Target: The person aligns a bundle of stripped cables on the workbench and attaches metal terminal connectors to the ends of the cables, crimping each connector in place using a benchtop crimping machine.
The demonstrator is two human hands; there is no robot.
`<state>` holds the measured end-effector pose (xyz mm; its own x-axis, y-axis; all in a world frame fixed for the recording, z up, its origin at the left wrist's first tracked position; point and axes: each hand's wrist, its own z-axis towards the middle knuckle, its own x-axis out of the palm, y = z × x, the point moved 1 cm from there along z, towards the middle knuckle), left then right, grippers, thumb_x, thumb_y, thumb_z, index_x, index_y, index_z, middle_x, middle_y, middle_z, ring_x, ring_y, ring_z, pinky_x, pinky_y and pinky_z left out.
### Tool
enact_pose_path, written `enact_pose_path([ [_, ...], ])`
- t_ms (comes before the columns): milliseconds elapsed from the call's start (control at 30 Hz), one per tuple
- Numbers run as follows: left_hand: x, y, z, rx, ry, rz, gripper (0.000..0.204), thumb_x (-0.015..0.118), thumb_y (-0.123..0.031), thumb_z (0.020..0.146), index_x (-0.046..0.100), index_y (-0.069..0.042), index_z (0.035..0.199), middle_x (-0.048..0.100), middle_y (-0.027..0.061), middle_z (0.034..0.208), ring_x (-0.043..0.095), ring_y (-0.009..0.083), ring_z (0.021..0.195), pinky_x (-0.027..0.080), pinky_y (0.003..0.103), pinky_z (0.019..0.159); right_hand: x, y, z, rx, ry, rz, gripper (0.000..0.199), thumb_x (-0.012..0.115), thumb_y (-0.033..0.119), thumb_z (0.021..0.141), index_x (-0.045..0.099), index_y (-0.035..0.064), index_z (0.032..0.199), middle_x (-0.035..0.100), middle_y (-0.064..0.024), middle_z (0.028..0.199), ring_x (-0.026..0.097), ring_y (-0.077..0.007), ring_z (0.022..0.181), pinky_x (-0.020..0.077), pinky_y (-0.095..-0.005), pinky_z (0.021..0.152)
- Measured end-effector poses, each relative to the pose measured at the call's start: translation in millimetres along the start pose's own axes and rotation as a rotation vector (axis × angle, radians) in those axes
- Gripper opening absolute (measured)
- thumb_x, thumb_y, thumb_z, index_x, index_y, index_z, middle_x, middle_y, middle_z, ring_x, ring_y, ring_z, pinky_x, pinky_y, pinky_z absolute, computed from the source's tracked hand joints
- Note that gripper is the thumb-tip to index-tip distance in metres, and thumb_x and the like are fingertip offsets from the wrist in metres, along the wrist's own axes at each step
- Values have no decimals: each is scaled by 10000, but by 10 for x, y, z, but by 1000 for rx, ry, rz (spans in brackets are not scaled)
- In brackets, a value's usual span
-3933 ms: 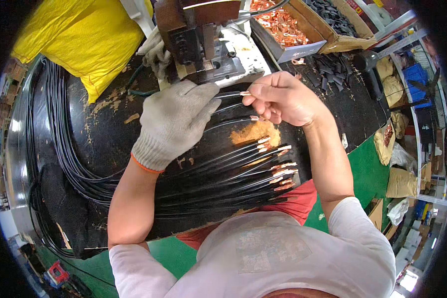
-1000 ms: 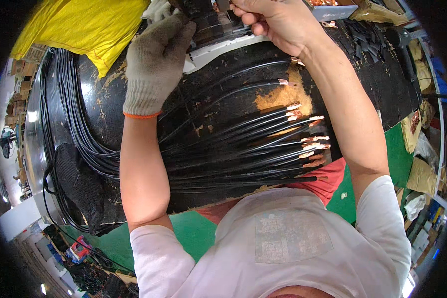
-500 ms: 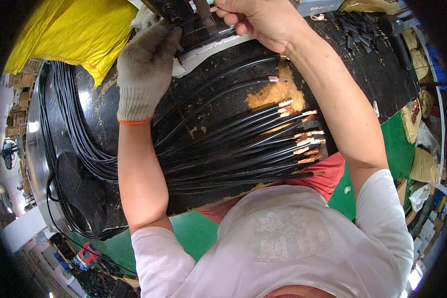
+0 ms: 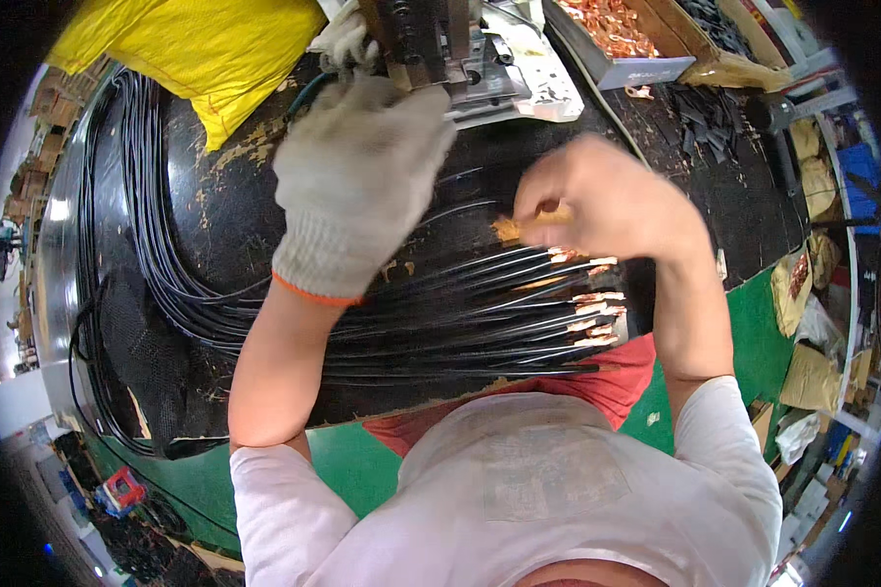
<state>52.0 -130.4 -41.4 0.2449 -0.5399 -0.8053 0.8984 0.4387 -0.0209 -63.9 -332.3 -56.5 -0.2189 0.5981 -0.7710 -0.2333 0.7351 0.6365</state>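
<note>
Though motion-blurred, right hand (image 4: pixel 607 201) looks curled, maybe pinching a black cable (image 4: pixel 480 210); can't confirm. Gloved left hand (image 4: pixel 357 186) loosely curled over tabletop (image 4: pixel 215 225); its grip can't be told.

The bare right hand (image 4: pixel 607 201) is smeared by motion blur, so what its fingers pinch cannot be told. The gloved left hand (image 4: pixel 357 181) hides the far cable ends. The press machine (image 4: pixel 426 39) is cut off at the far edge.
</note>
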Motion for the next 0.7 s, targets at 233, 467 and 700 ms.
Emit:
enact_pose_path([
  [233,-64,-338,-290,-77,845,-468,205,650,-248,942,690,-70,1034,701,179,903,675,418,858,550,493,767,243,-18,39,-167,71,-153,199,790,150,769,728,37,921,683,-139,862,667,-356,850,531,-442,754],
  [467,-66,-39,-16,-272,347,-583,245,661,-149,954,709,-13,1153,694,171,829,691,338,760,545,368,720,-237,-115,14,73,-321,340,309,624,267,1029,719,-10,931,687,-110,781,650,-222,714,528,-359,673],
  [700,111,89,-2,-41,126,-281,216,744,-253,888,732,-138,1070,674,81,775,690,285,693,558,383,614,-177,-86,103,390,-389,697,300,658,252,1019,752,3,879,618,14,653,531,-67,558,429,-242,508],
])
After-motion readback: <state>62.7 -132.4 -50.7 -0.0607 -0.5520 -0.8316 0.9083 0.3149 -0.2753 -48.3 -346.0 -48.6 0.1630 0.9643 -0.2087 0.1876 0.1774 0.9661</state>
